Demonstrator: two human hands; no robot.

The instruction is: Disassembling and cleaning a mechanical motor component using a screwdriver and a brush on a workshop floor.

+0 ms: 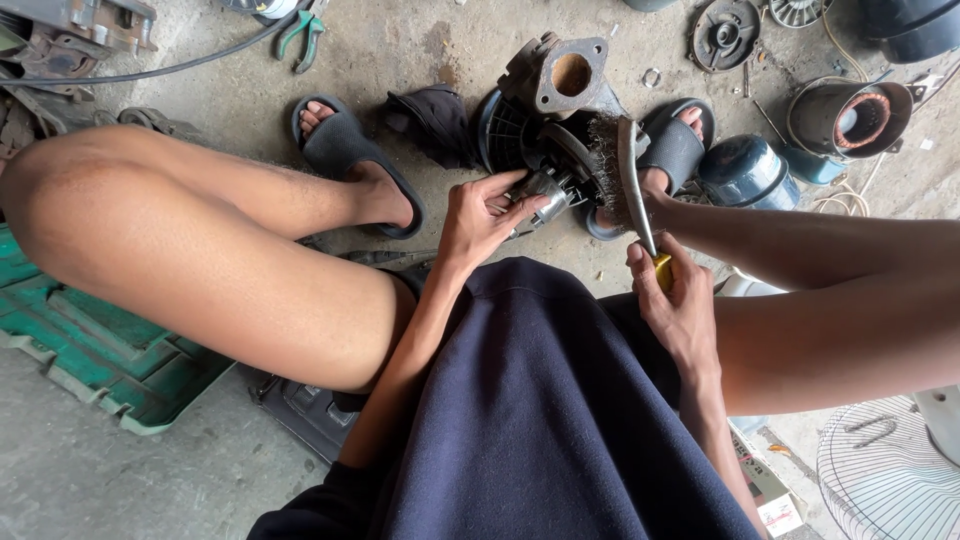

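1. Head view is looking down past a dark navy cloth garment (560, 420) at a person squatting on a rough grey concrete floor (400, 50), bare knees spreading to either side.
2. The left hand (480, 215) is gripping a small shiny metal part (545, 195) of a pump housing, its fingers (515, 205) curling narrowly around the part and touching it.
3. The right hand (680, 305) is wrapping tightly around the yellow handle (663, 270) of a wire brush (620, 175); the flat metal back is rising from the fist, and the stiff grey bristles are pressing against the housing just beside the left hand.
4. The pump housing (550, 110) is sitting on the floor between the two feet, near the top middle of the view: a rusty, dull cast-metal body with a round flanged opening facing up and a black ribbed fan cover at its left.
5. Each foot is wearing a dark rubber slide sandal (340, 145).
6. A crumpled black rag (435, 120) is lying just left of the housing.
7. A blue-grey rounded metal canister (745, 170) is resting right of the housing, and a motor shell with copper windings (850, 115) is lying farther toward the right edge.
8. Green-handled pliers (300, 35) are lying near the top left.
9. A green plastic crate (90, 340) is sitting at the left edge.
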